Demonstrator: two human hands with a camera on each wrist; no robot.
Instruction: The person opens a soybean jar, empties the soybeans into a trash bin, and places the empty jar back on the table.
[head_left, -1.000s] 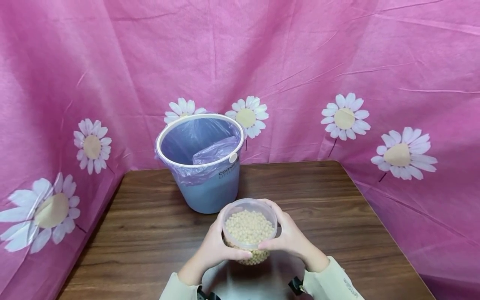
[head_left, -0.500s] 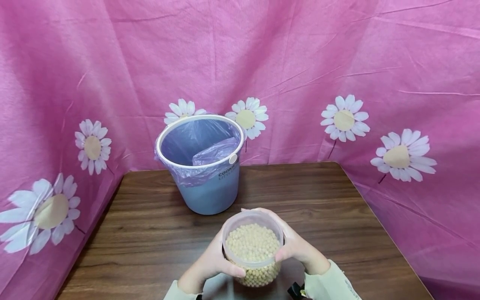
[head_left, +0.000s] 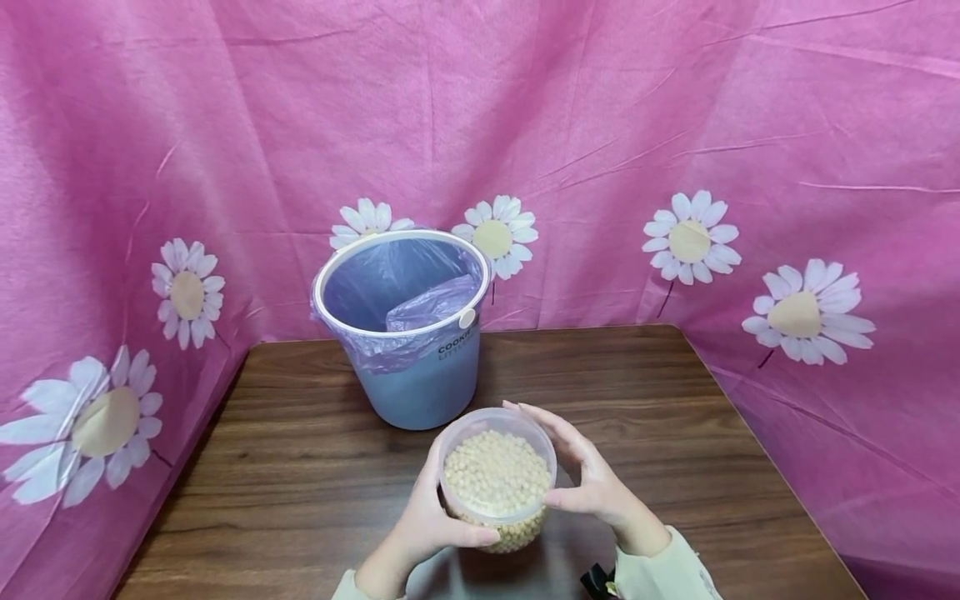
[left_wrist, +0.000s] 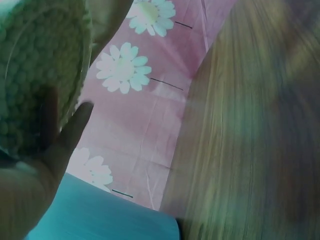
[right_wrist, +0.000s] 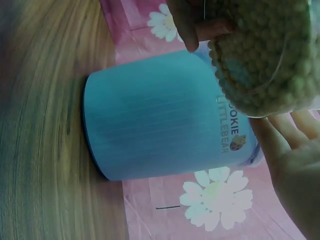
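Note:
A clear round plastic tub (head_left: pixel 498 475) filled with pale beans, which look like soybeans, is held in the air over the near middle of the table, slightly tilted. My left hand (head_left: pixel 423 512) grips its left side, thumb along the front. On the right, my right hand (head_left: pixel 596 492) holds it more loosely, thumb tip at the rim and fingers reaching behind; a gap shows between palm and tub. Beans press against the wall of the tub (left_wrist: pixel 42 70) in the left wrist view. The right wrist view shows my right hand's fingers (right_wrist: pixel 280 132) against the tub (right_wrist: pixel 262 55).
Just beyond the tub stands a blue bin (head_left: pixel 420 387) with a white rim and a purple plastic liner (head_left: pixel 431 304). The brown wooden table (head_left: pixel 600 375) ends at a pink curtain (head_left: pixel 585 125) with printed daisies, which surrounds it on the back and sides.
The tub first came nearer to me and lower, then rose and moved slightly left again. My right hand's hold has loosened, its palm now standing off the tub. The bin has not moved.

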